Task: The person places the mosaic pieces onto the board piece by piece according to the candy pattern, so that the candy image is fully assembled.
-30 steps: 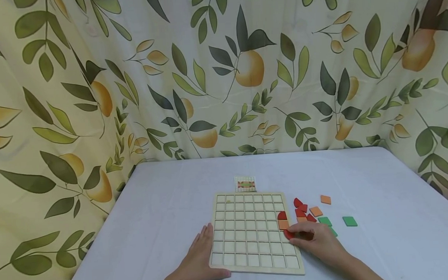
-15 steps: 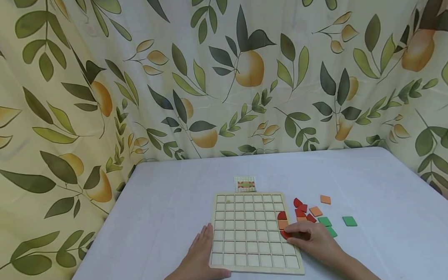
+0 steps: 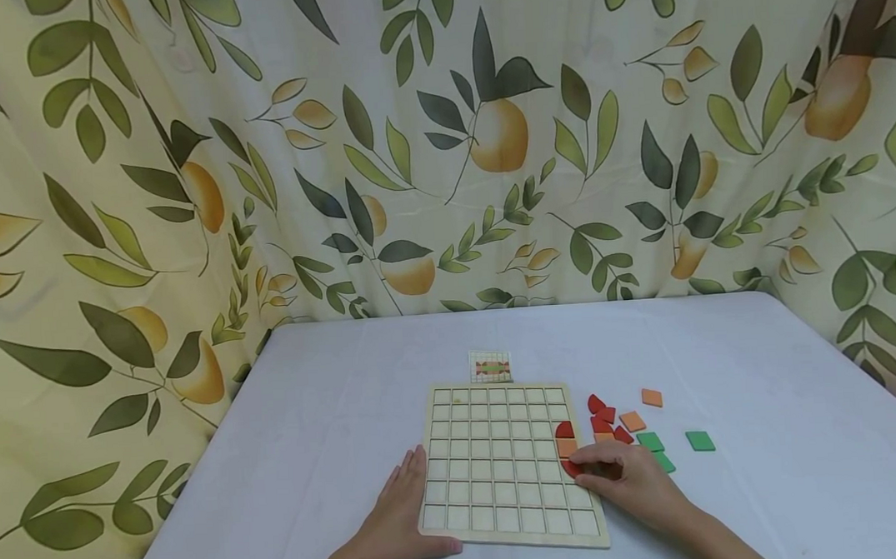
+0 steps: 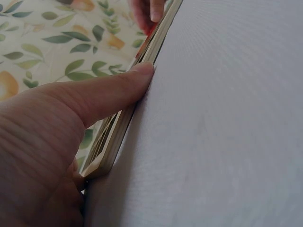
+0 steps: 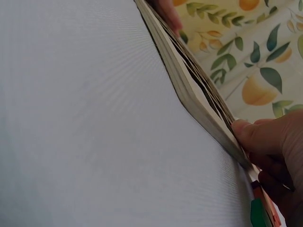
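A wooden grid board (image 3: 493, 458) lies on the white-covered table. My left hand (image 3: 394, 515) rests against its left side, fingers straight along the edge and thumb on the near edge; the left wrist view shows this thumb (image 4: 113, 92) touching the rim. At the board's right column my right hand (image 3: 637, 481) holds a red quarter-circle tile (image 3: 571, 468) between thumb and forefinger, the tile partly covered by the fingertips. Directly above it in the same column sit an orange square tile (image 3: 566, 448) and another red curved tile (image 3: 564, 429).
Several loose red tiles (image 3: 596, 404), orange squares (image 3: 652, 398) and green tiles (image 3: 700, 441) lie right of the board, some partly behind my right hand. A small pattern card (image 3: 490, 367) touches or nearly touches the board's far edge. A leaf-and-fruit curtain (image 3: 442, 146) hangs behind the table.
Over the first half second my right hand shifted the red quarter-circle tile slightly left, under the orange square; since then it has stayed still. My left hand has not moved.
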